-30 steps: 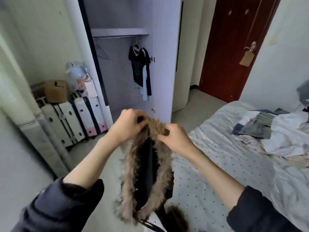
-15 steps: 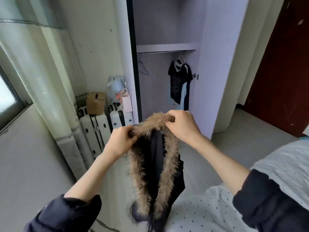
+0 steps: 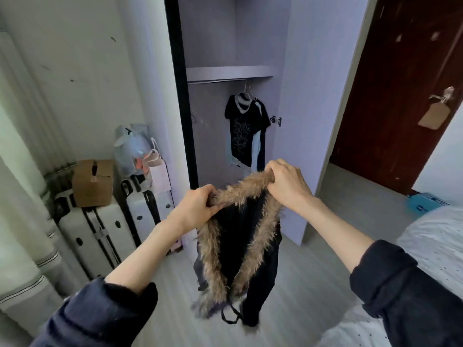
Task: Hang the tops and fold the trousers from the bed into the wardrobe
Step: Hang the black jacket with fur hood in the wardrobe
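Note:
A black top with a brown fur trim (image 3: pixel 240 244) hangs in front of me, above the floor. My left hand (image 3: pixel 198 209) grips the fur collar at its left end. The collar's right end, a little higher, is gripped by my right hand (image 3: pixel 285 184). Straight ahead stands the open lilac wardrobe (image 3: pixel 295 71), with a shelf and a rail under it. A black printed T-shirt (image 3: pixel 245 126) hangs from that rail on a white hanger, with other garments behind it. The bed (image 3: pixel 436 236) with a dotted sheet shows at the right edge.
White suitcases (image 3: pixel 100 229) stand left of the wardrobe, a cardboard box (image 3: pixel 92 181) and bags (image 3: pixel 140 151) on top. A pale curtain (image 3: pixel 22 196) hangs at the far left. A dark red door (image 3: pixel 400 83) is at the right, a blue box (image 3: pixel 426 202) on the floor.
I have moved closer to the wardrobe, which now looks larger and more central. Both hands still hold the fur collar, now spread a little wider apart. The clothes pile on the bed has left the view.

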The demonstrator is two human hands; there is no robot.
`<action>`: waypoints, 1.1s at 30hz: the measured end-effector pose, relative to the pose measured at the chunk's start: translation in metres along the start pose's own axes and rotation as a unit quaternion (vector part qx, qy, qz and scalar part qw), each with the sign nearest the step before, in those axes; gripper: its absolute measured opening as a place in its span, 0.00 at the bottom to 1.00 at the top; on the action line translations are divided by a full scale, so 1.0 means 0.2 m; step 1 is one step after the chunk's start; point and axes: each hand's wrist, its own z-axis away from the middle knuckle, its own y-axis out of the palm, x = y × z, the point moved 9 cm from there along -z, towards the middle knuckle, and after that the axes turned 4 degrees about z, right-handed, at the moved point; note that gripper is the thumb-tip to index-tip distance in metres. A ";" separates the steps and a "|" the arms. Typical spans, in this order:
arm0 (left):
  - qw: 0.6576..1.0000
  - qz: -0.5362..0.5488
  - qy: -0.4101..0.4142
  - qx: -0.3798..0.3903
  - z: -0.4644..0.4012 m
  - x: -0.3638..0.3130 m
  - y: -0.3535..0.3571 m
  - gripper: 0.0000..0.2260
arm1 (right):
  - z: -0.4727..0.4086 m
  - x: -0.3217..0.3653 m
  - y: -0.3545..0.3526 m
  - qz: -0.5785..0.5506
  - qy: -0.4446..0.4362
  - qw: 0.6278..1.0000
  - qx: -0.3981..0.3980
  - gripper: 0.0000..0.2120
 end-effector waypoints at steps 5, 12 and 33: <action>0.999 0.008 0.052 0.007 -0.34 0.07 0.05 0.06 | -0.29 -0.08 0.10 -0.011 0.063 0.998 -0.015 0.10; 0.984 0.153 0.068 -0.061 -0.76 0.00 0.05 0.05 | -0.51 -0.42 0.25 0.025 0.131 0.991 -0.023 0.07; 0.986 -0.064 -0.133 -0.082 -2.35 0.45 0.50 0.10 | -2.10 -1.26 0.78 -0.004 -0.029 1.000 -0.004 0.12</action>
